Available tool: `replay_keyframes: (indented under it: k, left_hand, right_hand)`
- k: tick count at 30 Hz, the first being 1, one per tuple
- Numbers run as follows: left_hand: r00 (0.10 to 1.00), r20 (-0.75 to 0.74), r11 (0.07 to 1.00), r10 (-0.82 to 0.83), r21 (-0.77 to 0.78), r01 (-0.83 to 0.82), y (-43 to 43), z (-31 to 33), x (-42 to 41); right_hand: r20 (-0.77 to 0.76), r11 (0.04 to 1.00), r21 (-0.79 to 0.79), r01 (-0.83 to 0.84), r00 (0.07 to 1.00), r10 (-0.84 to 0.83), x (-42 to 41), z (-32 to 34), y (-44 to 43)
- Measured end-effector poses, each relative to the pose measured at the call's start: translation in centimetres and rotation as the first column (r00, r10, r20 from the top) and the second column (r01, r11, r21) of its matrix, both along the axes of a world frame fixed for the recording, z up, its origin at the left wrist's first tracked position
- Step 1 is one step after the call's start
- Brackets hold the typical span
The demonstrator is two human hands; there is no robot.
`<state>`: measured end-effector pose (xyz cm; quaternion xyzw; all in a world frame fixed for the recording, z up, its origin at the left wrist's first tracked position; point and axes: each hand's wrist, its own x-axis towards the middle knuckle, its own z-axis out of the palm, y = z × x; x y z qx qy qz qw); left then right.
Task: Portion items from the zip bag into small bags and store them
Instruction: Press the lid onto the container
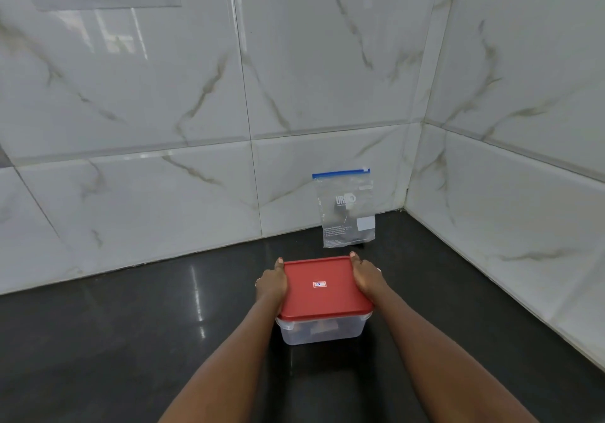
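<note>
Item one, lower centre of the frame: a clear container (322,329) with a red lid (324,286) seated on top, over the dark glossy countertop (131,341), its contents too blurred to name. The left hand (271,283) grips its left side and the right hand (366,275) grips its right side, the fingers of both curled over the lid's edges. Item two, just right of centre, beyond the container and apart from it: an upright transparent zip bag (347,210) with a blue seal strip along its top and white print, leaning against the marble-patterned tiled wall (163,95) near the corner.
</note>
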<state>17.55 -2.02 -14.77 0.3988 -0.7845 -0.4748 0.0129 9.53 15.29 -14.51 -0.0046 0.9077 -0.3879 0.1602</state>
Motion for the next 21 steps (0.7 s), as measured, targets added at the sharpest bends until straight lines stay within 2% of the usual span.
replay_keyframes:
  k: [6,12,15,21]
  left_hand:
    - [0.999,-0.008,0.995,-0.049,-0.087,0.048,-0.2,-0.39,0.08]
    - [0.997,0.064,0.984,-0.039,-0.168,0.049,-0.16,-0.16,-0.35]
    - [0.997,0.073,0.988,-0.008,-0.154,0.019,-0.02,0.05,-0.41]
    - [0.995,0.079,0.989,0.057,-0.14,-0.046,-0.15,0.51,0.08]
  right_hand:
    - [0.117,0.99,-0.141,0.026,0.993,-0.009,-0.45,-0.36,0.13]
    - [0.123,0.996,-0.081,0.041,0.992,-0.031,-1.09,-0.61,0.07]
    - [0.097,0.998,-0.018,0.056,0.994,-0.054,-0.86,-0.24,0.02]
    - [0.059,0.994,-0.062,0.091,0.994,-0.087,-0.32,0.12,0.25]
